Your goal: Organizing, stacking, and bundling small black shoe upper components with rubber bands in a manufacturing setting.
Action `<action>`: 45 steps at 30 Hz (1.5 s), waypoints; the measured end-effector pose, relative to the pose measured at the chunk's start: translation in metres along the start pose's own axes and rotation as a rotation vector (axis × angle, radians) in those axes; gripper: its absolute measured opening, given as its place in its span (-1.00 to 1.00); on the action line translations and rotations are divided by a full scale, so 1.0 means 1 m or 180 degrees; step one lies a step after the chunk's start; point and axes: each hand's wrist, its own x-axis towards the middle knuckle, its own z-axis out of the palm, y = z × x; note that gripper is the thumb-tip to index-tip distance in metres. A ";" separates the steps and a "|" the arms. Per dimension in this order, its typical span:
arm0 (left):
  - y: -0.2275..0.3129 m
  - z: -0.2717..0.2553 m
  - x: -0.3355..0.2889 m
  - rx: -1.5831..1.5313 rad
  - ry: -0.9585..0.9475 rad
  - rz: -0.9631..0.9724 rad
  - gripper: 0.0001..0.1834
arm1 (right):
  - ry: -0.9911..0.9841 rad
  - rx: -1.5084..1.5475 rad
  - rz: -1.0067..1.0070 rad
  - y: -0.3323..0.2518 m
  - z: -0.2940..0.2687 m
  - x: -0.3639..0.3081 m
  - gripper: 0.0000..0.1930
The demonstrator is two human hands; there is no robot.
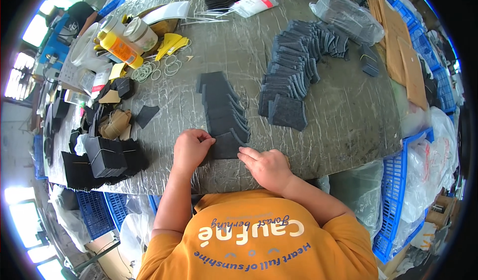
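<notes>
Directly before me on the table, a dark grey cut fabric piece (225,146) lies at the near end of an overlapping row of like pieces (219,98). My left hand (191,148) pinches its left edge between thumb and forefinger. At its right edge, the outstretched fingertips of my right hand (268,168) touch the corner; the thumb is hidden. Farther right, a long curved row of overlapping dark pieces (291,61) fans away from me. A single dark piece (147,115) lies apart on the left.
Banded dark stacks (106,156) stand at the table's near left. Rubber bands (143,71), a yellow bottle (119,48) and jars (140,33) sit at the far left. Clear plastic bags (346,13) and brown cardboard (393,41) lie far right. Blue crates (393,195) flank the table.
</notes>
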 end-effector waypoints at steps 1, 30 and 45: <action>-0.003 0.001 0.000 -0.0064 0.0086 0.0183 -0.86 | 0.0010 -0.0010 -0.0014 0.001 0.000 0.002 -0.72; 0.033 0.018 -0.033 -0.3566 -0.0619 0.0237 -0.76 | -0.0095 0.3492 0.0916 -0.020 -0.018 0.035 -0.89; -0.013 -0.021 -0.006 -0.2010 -0.0158 -0.0295 -0.95 | 0.2232 0.7033 0.1830 0.051 -0.031 0.016 -0.94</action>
